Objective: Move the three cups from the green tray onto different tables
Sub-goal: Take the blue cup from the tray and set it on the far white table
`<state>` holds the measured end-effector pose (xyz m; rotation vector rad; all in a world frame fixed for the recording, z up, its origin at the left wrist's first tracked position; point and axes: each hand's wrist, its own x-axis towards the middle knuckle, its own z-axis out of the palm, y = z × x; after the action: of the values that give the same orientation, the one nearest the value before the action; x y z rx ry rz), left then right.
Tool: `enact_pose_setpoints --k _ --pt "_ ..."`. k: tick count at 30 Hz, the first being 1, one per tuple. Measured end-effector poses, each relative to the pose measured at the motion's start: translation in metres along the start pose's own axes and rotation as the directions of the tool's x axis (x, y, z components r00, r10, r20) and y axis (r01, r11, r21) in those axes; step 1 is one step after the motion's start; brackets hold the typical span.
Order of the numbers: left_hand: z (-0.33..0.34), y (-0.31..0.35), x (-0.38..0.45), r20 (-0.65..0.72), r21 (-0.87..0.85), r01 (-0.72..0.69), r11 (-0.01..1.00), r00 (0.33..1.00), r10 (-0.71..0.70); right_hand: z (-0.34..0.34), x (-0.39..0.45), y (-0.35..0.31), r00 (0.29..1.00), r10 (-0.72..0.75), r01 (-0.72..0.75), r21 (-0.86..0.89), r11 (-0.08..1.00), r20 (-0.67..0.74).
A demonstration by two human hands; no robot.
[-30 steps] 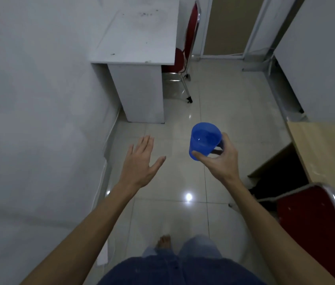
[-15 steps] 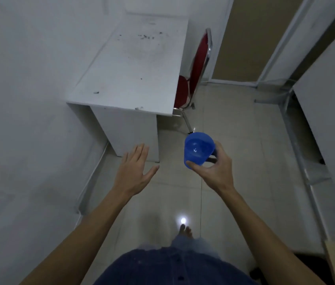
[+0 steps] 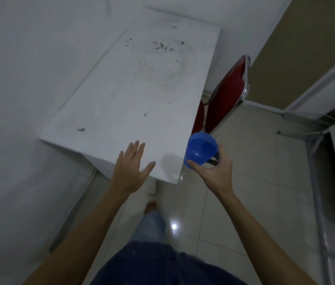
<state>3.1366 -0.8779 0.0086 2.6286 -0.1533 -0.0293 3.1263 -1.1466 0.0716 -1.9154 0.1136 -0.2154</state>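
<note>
My right hand (image 3: 216,171) grips a blue plastic cup (image 3: 200,149) by its handle, mouth tilted toward me. The cup hangs in the air at the near right corner of a white table (image 3: 133,95), just past the table's right edge. My left hand (image 3: 131,167) is flat with fingers spread, hovering over the table's near edge and holding nothing. No green tray and no other cups are in view.
A red chair (image 3: 227,95) with a chrome frame stands tucked against the table's right side. A white wall (image 3: 18,99) runs along the left. Tiled floor (image 3: 255,192) stretches right and near me. A grey metal frame (image 3: 316,192) and white panels stand at the right.
I have walked up to the white table, which now fills the middle of the view. Both hands have kept their pose, with the cup now at the table's corner.
</note>
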Motion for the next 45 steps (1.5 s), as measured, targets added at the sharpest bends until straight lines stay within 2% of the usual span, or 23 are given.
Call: enact_pose_setpoints --k 8,13,19,24,28,34,45 --pt "0.016 -0.019 0.169 0.015 -0.013 0.086 0.996 0.996 -0.086 0.051 0.185 0.028 0.997 0.067 -0.068 0.012 0.998 0.047" --pt "0.049 -0.026 0.256 0.032 -0.016 0.18 0.984 0.983 -0.18 0.083 0.292 0.068 0.993 0.056 -0.054 -0.021 0.998 0.106" --pt "0.088 -0.024 0.325 -0.046 -0.033 0.298 0.954 0.953 -0.299 0.116 0.39 0.104 0.977 0.062 -0.056 -0.039 0.998 0.203" --pt "0.124 -0.025 0.365 -0.064 0.066 0.395 0.917 0.918 -0.391 0.145 0.457 0.121 0.963 0.078 -0.078 -0.01 0.997 0.26" --pt "0.14 -0.026 0.367 -0.078 0.159 0.429 0.889 0.903 -0.422 0.16 0.488 0.124 0.957 0.079 -0.089 0.021 0.996 0.28" --pt "0.142 -0.028 0.367 -0.087 0.213 0.442 0.871 0.897 -0.434 0.175 0.506 0.131 0.939 0.096 -0.111 0.027 0.993 0.33" --pt "0.142 -0.029 0.368 -0.078 0.191 0.44 0.878 0.898 -0.433 0.169 0.507 0.142 0.904 0.121 -0.135 0.005 0.991 0.411"
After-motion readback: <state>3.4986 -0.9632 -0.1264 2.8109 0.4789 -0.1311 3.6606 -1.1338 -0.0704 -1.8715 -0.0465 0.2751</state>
